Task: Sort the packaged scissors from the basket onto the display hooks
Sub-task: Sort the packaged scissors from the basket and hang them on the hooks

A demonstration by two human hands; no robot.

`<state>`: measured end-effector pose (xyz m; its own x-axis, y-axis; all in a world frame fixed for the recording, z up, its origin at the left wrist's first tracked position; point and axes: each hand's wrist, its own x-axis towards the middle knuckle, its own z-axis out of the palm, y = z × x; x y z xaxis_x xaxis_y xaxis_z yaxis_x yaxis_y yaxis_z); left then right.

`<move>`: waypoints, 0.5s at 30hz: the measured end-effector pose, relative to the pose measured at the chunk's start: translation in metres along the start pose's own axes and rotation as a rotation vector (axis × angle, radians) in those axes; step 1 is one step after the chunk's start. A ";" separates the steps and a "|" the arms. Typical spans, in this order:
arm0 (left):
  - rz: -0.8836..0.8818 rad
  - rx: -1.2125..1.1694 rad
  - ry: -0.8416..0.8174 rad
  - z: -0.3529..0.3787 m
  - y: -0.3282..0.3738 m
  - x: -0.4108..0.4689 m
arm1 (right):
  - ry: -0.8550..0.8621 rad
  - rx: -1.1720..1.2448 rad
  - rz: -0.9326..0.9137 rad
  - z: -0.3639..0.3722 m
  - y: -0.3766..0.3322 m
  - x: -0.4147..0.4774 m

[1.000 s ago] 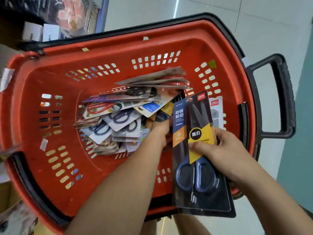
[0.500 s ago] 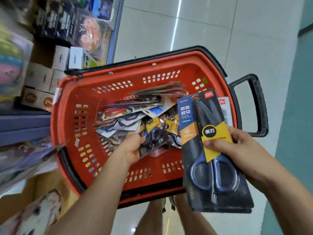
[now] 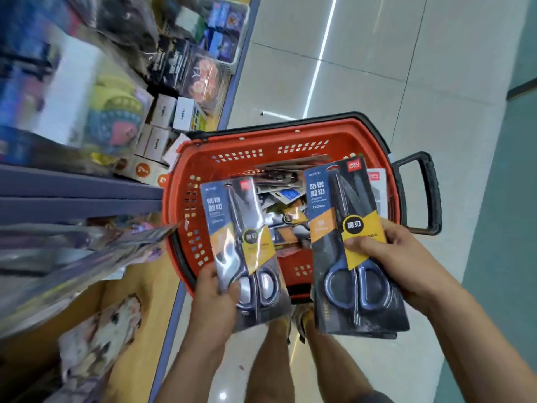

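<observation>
Both hands grip packaged scissors over the near side of the red basket; the left hand is curled round the lower edge of one pack, thumb over the front by the scissor handles, and holds it upright above the basket's near-left corner, its glossy plastic blurred and catching glare; the right hand clamps a second pack above the basket's near-right corner, thumb laid across the yellow label and fingers wrapped round the right edge; the edges of further packs show behind the lower corner of this one, though how many I cannot tell; both front packs are dark cards with blue and orange bands, a red brand tag at the top and blue-handled, black-bladed scissors with the tips pointing away from the person; inside the basket, between and beyond the two held packs, lies a loose heap of mixed scissor packs; a black handle juts from the basket's right side; left of the basket stand blurred shelves with small boxes and other goods; the basket sits on a pale tiled floor; the person's bare legs show just on the near side of it.
</observation>
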<state>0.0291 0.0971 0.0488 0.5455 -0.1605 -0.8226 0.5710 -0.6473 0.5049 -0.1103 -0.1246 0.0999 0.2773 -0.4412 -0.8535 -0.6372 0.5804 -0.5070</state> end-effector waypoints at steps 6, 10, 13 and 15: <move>0.081 -0.290 -0.232 -0.023 0.069 -0.061 | -0.066 -0.013 -0.154 0.026 -0.037 -0.045; 0.151 -0.295 -0.301 -0.025 0.100 -0.108 | -0.110 -0.006 -0.282 0.036 -0.069 -0.085; 0.221 -0.274 -0.222 -0.027 0.112 -0.145 | -0.142 -0.065 -0.385 0.035 -0.092 -0.119; 0.260 -0.258 -0.174 -0.027 0.118 -0.175 | -0.208 -0.135 -0.450 0.034 -0.107 -0.143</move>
<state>0.0176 0.0685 0.2596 0.5927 -0.4318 -0.6799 0.5755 -0.3636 0.7325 -0.0574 -0.1003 0.2726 0.6739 -0.4740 -0.5667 -0.5048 0.2647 -0.8217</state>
